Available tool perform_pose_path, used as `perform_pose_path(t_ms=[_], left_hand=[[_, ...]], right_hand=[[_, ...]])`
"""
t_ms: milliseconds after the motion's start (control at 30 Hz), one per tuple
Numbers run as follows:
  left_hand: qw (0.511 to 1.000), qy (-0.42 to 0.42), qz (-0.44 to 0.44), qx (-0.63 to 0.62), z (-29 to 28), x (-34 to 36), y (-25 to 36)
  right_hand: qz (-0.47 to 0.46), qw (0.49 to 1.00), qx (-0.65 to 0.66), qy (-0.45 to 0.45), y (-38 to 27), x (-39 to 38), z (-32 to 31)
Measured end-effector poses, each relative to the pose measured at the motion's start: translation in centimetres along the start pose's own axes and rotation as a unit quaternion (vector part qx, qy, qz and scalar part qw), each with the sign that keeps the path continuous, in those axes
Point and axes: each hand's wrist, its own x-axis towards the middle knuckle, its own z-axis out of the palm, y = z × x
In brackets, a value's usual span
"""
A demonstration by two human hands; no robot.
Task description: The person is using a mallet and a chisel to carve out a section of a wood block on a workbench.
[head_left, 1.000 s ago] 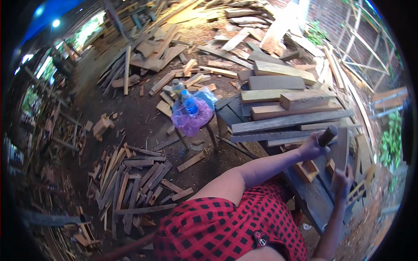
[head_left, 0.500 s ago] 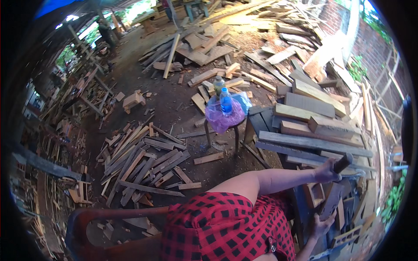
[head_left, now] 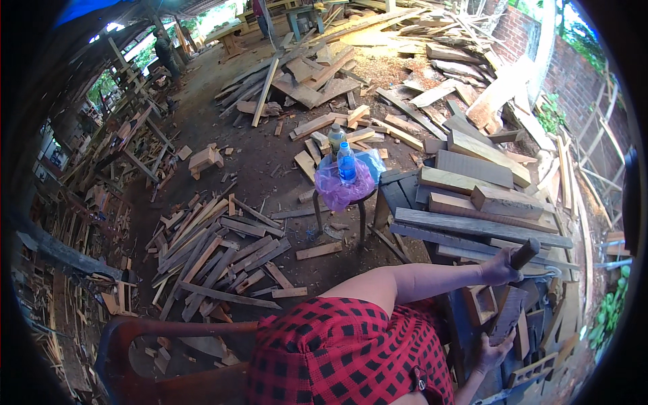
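My left hand (head_left: 498, 267), on the outstretched arm at the right, is closed around a dark cylindrical piece (head_left: 525, 253). The piece's round end sticks up past my fingers, and the rest is hidden. Below it, my right hand (head_left: 494, 354) grips the lower end of a dark wooden block (head_left: 507, 316) with a finely ridged face. The block is tilted over a dark work surface cluttered with wood. Beside the block sits an open wooden box-like frame (head_left: 480, 304). A small slotted wooden frame (head_left: 533, 369) lies near my right hand.
Planks (head_left: 482, 219) are stacked just beyond my left hand. A stool holds a purple plastic bag (head_left: 343, 192) and a blue-labelled bottle (head_left: 346, 164). Scrap wood (head_left: 229, 253) is heaped on the ground, near a wooden chair arm (head_left: 182, 328). Farther off stands a brick wall (head_left: 574, 81).
The whole view has shifted slightly. The block in my right hand has turned a little, showing more of its ridged face. Both hands keep their hold.
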Motion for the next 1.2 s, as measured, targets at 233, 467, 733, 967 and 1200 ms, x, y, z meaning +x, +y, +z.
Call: perform_pose_path(t_ms=[233,467,733,967,1200], left_hand=[[0.997,-0.020,-0.069,-0.027,-0.3,-0.2,0.8],[0.995,-0.031,-0.081,-0.043,-0.3,0.1,0.5],[0.989,-0.023,-0.136,-0.055,-0.3,0.0,2.3],[0.989,-0.023,-0.136,-0.046,-0.4,-0.2,2.4],[0.987,-0.028,-0.150,-0.041,-0.4,-0.5,2.7]], right_hand=[[0.004,1.000,-0.003,-0.008,-0.6,0.1,-0.3],[-0.001,0.999,0.032,0.009,-0.8,-0.1,-0.2],[0.021,0.999,0.040,0.009,-1.9,-0.3,-0.7],[0.013,0.999,0.038,0.020,-2.4,-0.3,-1.0],[0.021,0.999,0.044,0.011,-2.4,-0.3,-1.0]])
